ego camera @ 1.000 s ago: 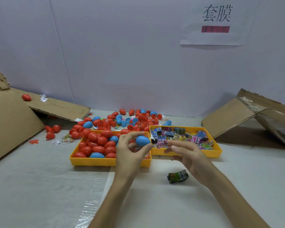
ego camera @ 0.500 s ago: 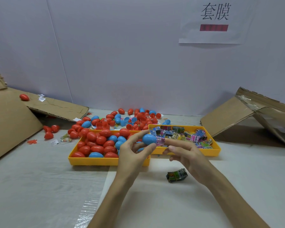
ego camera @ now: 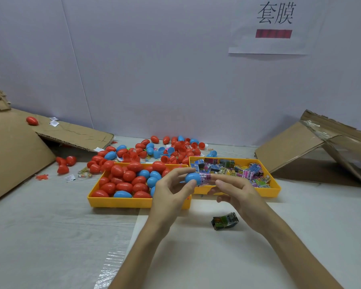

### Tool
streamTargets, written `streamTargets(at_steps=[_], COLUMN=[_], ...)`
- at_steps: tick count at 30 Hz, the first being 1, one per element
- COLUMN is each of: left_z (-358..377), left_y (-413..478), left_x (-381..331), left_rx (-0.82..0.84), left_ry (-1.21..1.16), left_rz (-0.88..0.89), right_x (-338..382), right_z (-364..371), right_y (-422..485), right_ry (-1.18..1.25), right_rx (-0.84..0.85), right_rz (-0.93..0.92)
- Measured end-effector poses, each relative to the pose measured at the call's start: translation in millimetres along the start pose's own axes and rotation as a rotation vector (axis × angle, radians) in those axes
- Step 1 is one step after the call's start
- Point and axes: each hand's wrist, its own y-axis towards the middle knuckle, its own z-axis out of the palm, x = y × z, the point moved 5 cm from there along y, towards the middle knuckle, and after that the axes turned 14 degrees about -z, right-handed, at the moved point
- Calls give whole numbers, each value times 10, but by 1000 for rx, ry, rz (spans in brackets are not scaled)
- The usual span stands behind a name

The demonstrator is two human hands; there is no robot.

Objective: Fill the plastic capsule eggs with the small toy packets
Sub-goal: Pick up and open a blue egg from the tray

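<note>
**Blue egg and pink packet meet between two hands**

Blue plastic shows between the fingertips of the left hand [ego camera: 171,190]. It is a blue capsule egg [ego camera: 192,177], pinched by curled fingers [ego camera: 191,184] and held in the air just above the inner corners of the two trays. The right hand [ego camera: 238,192] comes in from the other side, and its fingers [ego camera: 225,178] close narrowly on a pink packet [ego camera: 205,176]. The packet touches the egg's right end, but whether any of it sits inside the shell cannot be told.

Below the hands, on the pale tabletop [ego camera: 50,236], two yellow trays stand side by side. The left tray [ego camera: 117,202] is heaped with red and blue eggs [ego camera: 123,180]. The right tray [ego camera: 277,187] holds a jumble of small printed toy packets [ego camera: 244,171]. One dark green packet [ego camera: 225,221] lies alone on the tabletop, in front of the trays and just beside the right wrist.

Behind the trays, loose eggs [ego camera: 171,149] — mostly red, some blue, a few of them open halves — lie scattered toward the wall. Flattened cardboard leans at the left [ego camera: 15,151] with a single red egg [ego camera: 32,120] resting on it, and another cardboard piece [ego camera: 290,147] is propped at the right. A paper sign [ego camera: 275,42] hangs on the white wall above.
</note>
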Motion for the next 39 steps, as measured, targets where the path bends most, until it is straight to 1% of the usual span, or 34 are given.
streamTargets(at_steps=[7, 15, 19, 25, 31, 39], left_z=[37, 42, 44, 61, 78, 75], left_y=[-18, -20, -24, -32, -41, -35], left_x=[13, 21, 21, 14, 1, 6], left_rx=[58, 73, 84, 111, 107, 57], left_ry=[-68, -82, -87, -80, -59, -31], left_rz=[-19, -38, -40, -57, -43, -19], right_x=[-11, 53, 80, 59, 71, 78], right_z=[-54, -130, -112, -62, -55, -55], right_y=[13, 21, 16, 5, 10, 10], right_ry=[-139, -170, -177, -218, -216, -261], right_rx=[-61, -162, -132, -77, -78, -82], right_rz=[-89, -212, -254, -263, -297, -344])
